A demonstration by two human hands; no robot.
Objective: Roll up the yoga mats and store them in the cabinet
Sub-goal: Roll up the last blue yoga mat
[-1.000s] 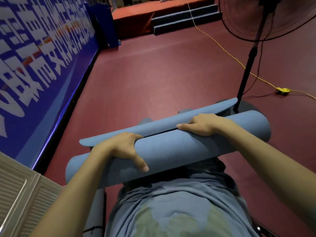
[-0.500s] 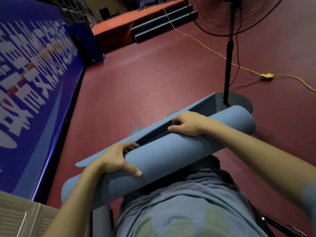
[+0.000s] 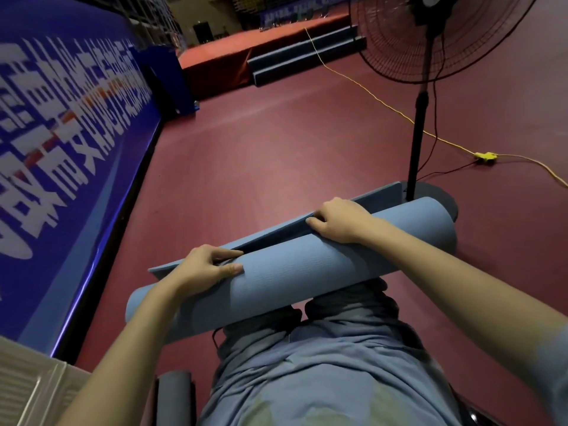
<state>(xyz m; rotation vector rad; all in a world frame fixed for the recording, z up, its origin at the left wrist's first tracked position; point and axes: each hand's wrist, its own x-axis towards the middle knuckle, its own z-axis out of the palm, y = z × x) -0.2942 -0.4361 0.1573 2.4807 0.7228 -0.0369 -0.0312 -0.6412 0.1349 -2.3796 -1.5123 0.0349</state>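
Mat: a blue yoga mat (image 3: pixel 295 278) was rolled almost to its end and held level in front of the person's waist, above the dark red floor (image 3: pixel 252 167); its left end sat lower and nearer the camera, its right end higher and farther off; the last loose flap (image 3: pixel 368 200) stood out along the far side of the roll, not yet wound in
Left hand: the left hand (image 3: pixel 206 267) gripped the roll near its left end; fingers curled over the top into the gap between roll and flap, thumb pressed flat on the near face of the mat
Right hand: the right hand (image 3: pixel 338 219) clasped the roll right of centre; fingers hooked over the top edge where the flap leaves the roll, knuckles up
Person: seen from above in a blue-grey shirt (image 3: pixel 322 370), both forearms bare and reaching forward to the mat
Second roll: a dark grey rolled mat (image 3: pixel 175 395) lay low by the person's left side, partly hidden
Cabinet: a pale slatted panel (image 3: pixel 27 385) filled the lower left corner; whether it belongs to the cabinet cannot be told
Surroundings: a blue banner (image 3: pixel 61 142) with white lettering ran along the left wall; a black pedestal fan (image 3: pixel 430 38) stood at right, its base just behind the mat's right end; a yellow cable (image 3: pixel 384 103) crossed the floor to a yellow plug block (image 3: pixel 485 155); a red stage (image 3: pixel 246 47) with grey steps stood far back
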